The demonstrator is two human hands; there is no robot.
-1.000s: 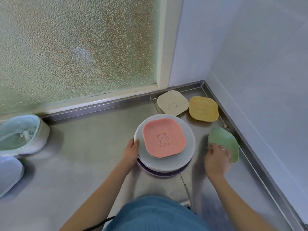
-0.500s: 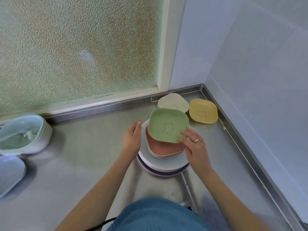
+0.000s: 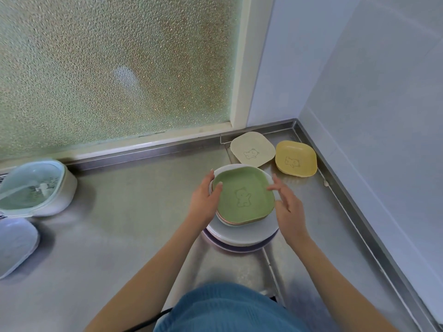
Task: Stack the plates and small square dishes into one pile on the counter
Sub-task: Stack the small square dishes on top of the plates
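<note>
The green dish (image 3: 243,195) sits on top of the pile (image 3: 242,238) at mid-counter, over a pink dish whose edge barely shows. The left hand (image 3: 203,202) rests at the pile's 9 o'clock, thumb on the green rim, fingers relaxed, not gripping. The right hand (image 3: 287,207) hovers at 3 o'clock, fingers straight and released, holding nothing. The cream dish (image 3: 252,149) at 12 o'clock and the yellow dish (image 3: 296,158) at 1 o'clock remain unstacked. Risk: the green dish looks slightly skewed on the one beneath, so adding more could let the top ones slide off
</note>
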